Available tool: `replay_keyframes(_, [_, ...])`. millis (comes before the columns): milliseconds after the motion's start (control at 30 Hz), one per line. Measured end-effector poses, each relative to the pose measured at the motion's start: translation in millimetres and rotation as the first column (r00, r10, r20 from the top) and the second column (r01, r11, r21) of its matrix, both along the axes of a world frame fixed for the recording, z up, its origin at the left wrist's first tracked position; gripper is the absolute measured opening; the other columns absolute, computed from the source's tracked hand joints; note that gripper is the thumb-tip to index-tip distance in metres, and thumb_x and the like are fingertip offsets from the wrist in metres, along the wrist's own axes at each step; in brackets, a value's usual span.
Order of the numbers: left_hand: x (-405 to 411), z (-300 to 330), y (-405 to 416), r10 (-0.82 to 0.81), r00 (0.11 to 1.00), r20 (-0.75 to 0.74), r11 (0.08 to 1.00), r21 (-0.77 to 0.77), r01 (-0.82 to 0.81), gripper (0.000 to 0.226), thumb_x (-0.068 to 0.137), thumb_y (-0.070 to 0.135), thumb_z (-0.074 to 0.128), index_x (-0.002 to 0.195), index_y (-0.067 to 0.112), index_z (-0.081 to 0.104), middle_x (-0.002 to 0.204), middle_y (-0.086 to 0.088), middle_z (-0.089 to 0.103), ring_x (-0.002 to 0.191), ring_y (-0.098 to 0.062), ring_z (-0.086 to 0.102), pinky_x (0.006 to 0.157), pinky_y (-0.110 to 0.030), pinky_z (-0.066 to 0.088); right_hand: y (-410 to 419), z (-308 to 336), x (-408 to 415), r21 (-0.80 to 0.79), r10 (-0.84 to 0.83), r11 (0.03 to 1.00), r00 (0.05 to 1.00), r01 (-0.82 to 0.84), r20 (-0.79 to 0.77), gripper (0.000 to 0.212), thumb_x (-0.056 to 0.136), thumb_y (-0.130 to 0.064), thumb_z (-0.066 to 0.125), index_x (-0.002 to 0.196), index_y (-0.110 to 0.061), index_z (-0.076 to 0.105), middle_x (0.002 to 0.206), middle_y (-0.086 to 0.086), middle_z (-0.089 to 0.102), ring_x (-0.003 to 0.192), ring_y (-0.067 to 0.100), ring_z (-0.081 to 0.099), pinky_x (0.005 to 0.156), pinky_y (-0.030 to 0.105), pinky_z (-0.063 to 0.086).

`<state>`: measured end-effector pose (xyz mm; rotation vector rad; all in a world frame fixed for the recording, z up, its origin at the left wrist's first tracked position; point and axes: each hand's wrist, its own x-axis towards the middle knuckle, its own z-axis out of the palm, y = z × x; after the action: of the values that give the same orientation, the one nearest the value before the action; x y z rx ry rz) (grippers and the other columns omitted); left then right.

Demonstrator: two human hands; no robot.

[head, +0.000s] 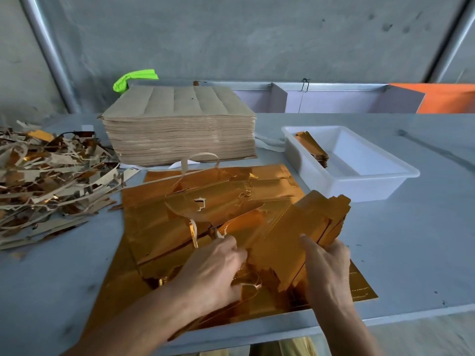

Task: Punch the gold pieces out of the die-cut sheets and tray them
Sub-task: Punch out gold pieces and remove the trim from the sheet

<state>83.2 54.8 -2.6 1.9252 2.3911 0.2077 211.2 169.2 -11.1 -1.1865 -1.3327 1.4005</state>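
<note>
Both hands work low over the gold die-cut sheets (159,222) that lie spread on the grey table (411,240). The right hand (327,268) grips a thick bundle of punched gold pieces (316,214), thumb on top and fingers curled under its near end, so that the bundle slants up and away from the hand towards the far right. The left hand (216,271) lies just left of the right hand, its fingers curled down into the torn, crumpled gold sheet between the two hands; it appears to be pinching that sheet, though the fingertips are hidden. Thin strips of offcut curl up from the sheets just beyond the left hand. Beyond the right hand and a little to its right stands a white tray (359,186), with a small stack of gold pieces (312,147) lying against its left wall. Straight ahead of the hands, past the gold sheets, sits a tall stack of brown sheets (180,129), plain side up, with something bright green (135,79) behind it. Far to the left of the left hand spreads a heap of scrap strips (51,181), brown and gold mixed.
</note>
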Motion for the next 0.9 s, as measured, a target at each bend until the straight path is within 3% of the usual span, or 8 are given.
replay_keyframes(100, [-9.9,0.6,-0.3,0.01,1.0,0.006,1.0,-0.021,-0.01,0.007,0.091,0.014,0.058,0.096,0.018,0.061,0.095,0.008,0.046,0.081,-0.004,0.044,0.067,-0.013,0.037,3.5,13.1,5.6,-0.077,0.039,0.996,0.999,-0.039,0.001,0.023,0.097,-0.015,0.053,0.075,-0.023,0.052,0.078,-0.009,0.059,0.071,0.012,0.056,0.07,0.035,0.048])
replay_keyframes(200, [-31.4,3.6,-0.7,0.099,0.995,0.027,0.994,-0.045,-0.098,0.023,0.09,0.008,0.057,0.076,0.023,0.047,0.087,0.009,0.047,0.071,-0.005,0.046,0.059,-0.014,0.037,19.9,23.1,24.5,-0.087,-0.024,0.996,0.998,0.028,0.055,0.016,0.094,-0.015,0.056,0.079,-0.016,0.054,0.084,0.002,0.061,0.084,0.029,0.059,0.083,0.052,0.051])
replay_keyframes(300, [-50.7,10.2,-4.3,0.133,0.987,0.085,0.983,-0.137,-0.121,0.027,0.088,0.013,0.059,0.071,0.026,0.044,0.086,0.009,0.049,0.075,-0.007,0.051,0.061,-0.019,0.042,34.8,27.5,38.9,-0.105,-0.154,0.981,0.986,0.161,0.07,0.023,0.094,-0.015,0.057,0.112,-0.002,0.057,0.103,0.012,0.06,0.094,0.033,0.056,0.085,0.048,0.049])
replay_keyframes(433, [-56.7,33.5,-9.7,0.154,0.963,0.223,0.977,-0.181,-0.114,0.015,0.088,0.037,0.059,0.078,0.028,0.052,0.092,0.009,0.056,0.074,-0.005,0.052,0.06,-0.019,0.041,35.7,23.1,35.3,-0.065,-0.138,0.987,0.986,0.145,0.097,0.016,0.095,-0.015,0.054,0.107,-0.005,0.056,0.103,0.013,0.06,0.087,0.029,0.056,0.078,0.046,0.047])
replay_keyframes(533, [-41.5,49.4,-1.0,0.179,0.97,0.167,0.981,-0.1,-0.164,0.057,0.076,0.078,0.036,0.065,0.023,0.046,0.071,0.009,0.052,0.059,-0.008,0.045,0.056,-0.021,0.039,29.8,14.5,21.8,-0.044,-0.082,0.995,0.987,0.088,0.138,0.011,0.095,-0.013,0.053,0.088,-0.006,0.059,0.092,0.022,0.059,0.077,0.029,0.058,0.074,0.05,0.051])
replay_keyframes(633, [-14.9,49.1,22.7,0.249,0.968,0.028,0.96,0.126,-0.25,0.07,0.066,0.085,0.014,0.051,0.022,0.039,0.042,0.012,0.031,0.031,-0.003,0.026,0.038,-0.018,0.027,26.4,7.1,8.3,-0.013,-0.07,0.997,0.977,0.074,0.2,0.025,0.093,-0.009,0.053,0.095,0.015,0.055,0.096,0.034,0.059,0.076,0.047,0.059,0.079,0.062,0.05])
replay_keyframes(767, [1.8,15.4,62.1,0.188,0.965,-0.181,0.978,0.13,-0.166,0.058,0.08,0.069,0.046,0.087,0.012,0.056,0.076,0.002,0.047,0.059,-0.01,0.046,0.052,-0.02,0.034,27.9,-0.6,-0.9,0.003,-0.04,0.999,0.975,0.04,0.22,0.022,0.092,-0.01,0.054,0.072,-0.001,0.056,0.068,0.02,0.056,0.057,0.032,0.052,0.062,0.046,0.054])
replay_keyframes(900, [-13.4,-9.8,71.7,0.279,0.953,-0.116,0.96,0.026,-0.278,0.049,0.088,0.045,0.059,0.122,0.01,0.051,0.115,-0.007,0.053,0.097,-0.023,0.059,0.068,-0.028,0.04,30.3,-9.0,-0.3,0.006,-0.025,1.0,0.978,0.024,0.209,0.022,0.094,-0.013,0.055,0.072,-0.007,0.054,0.072,0.017,0.059,0.063,0.03,0.057,0.066,0.045,0.056])
